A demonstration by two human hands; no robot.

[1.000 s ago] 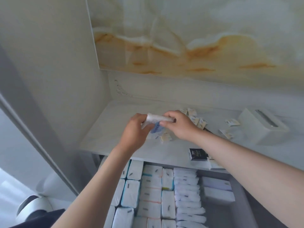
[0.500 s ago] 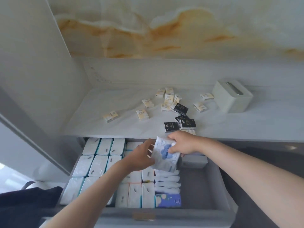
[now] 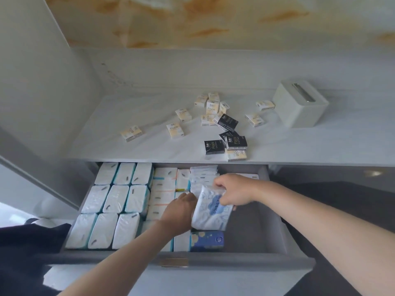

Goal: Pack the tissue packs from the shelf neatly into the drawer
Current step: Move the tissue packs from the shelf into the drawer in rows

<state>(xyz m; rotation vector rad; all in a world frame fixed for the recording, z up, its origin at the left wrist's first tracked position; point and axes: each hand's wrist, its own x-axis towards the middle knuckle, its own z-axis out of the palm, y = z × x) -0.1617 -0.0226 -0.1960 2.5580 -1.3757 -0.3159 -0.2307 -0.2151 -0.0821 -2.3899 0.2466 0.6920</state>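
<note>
Below both hands, grey drawer (image 3: pixel 269 212); right hand (image 3: pixel 234 192) pinches soft white-blue tissue pack (image 3: pixel 211 210), left hand (image 3: pixel 178 212) steadying its edge for alignment.

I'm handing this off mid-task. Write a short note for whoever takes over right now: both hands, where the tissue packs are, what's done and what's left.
Right hand: grip on the top of a white-and-blue tissue pack, held over the drawer.
Left hand: against that pack's left side, steadying it.
Done: the drawer's left and middle are filled with neat rows of white packs; a dark blue pack sits at the front of the middle column.
Left: seat the held pack, probably in the column behind the dark blue one. Then move the small cream packs and black packs from the shelf. The drawer's right side is bare. The white box stays.
</note>
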